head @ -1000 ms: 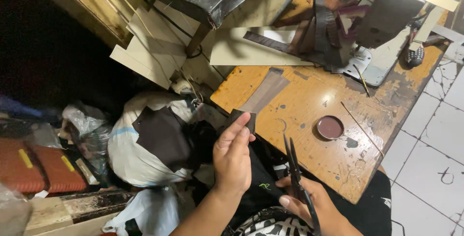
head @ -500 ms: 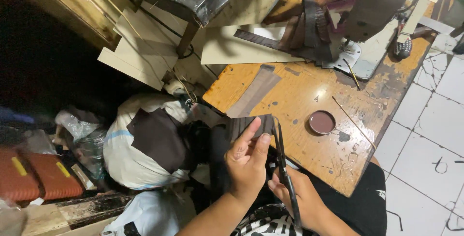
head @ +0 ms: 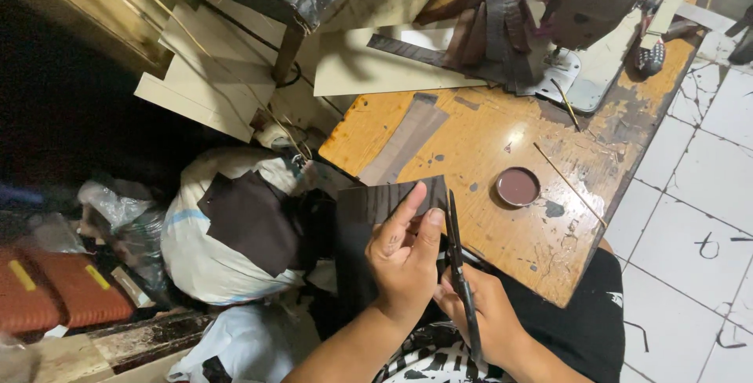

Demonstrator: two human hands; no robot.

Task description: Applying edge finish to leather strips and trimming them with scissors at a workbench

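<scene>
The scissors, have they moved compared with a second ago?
Yes. The scissors have swung up: the blades now point along the dark piece toward the wooden table, closer to the round tin.

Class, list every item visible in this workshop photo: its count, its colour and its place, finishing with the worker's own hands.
dark leather piece: one, dark brown, held at the table's near edge
scissors: one pair, black, blades up beside the leather piece
wooden table: one, orange-brown, stained, centre right
grey strip: one, lying on the table's left end
round lid: one, brown, on the table
thin sticks: two, on the table's right side
sewing machine: one, dark, top right
white sack: one, with dark scraps on it, on the floor at left
left hand: grip on the leather piece
right hand: grip on the scissors
</scene>
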